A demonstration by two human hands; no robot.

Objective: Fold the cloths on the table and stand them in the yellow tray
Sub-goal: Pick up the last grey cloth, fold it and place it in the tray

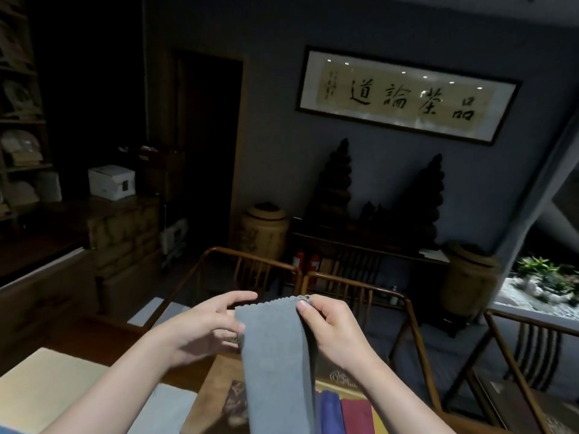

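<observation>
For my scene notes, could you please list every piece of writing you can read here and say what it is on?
"道論茶品", as it reads left to right: large brush characters on the framed scroll on the wall.
Small column of writing at the scroll's left end: too small to read.
Gold print on the yellow tray rim: blurred, unreadable.

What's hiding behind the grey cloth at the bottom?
Beside the grey cloth, folded blue and red cloths stand in the yellow tray. Anything directly behind it is covered.

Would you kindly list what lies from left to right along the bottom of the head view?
Cream cloth → pale grey-blue cloth → hanging grey cloth held by both hands → blue folded cloth → red folded cloth → yellow tray.
</observation>
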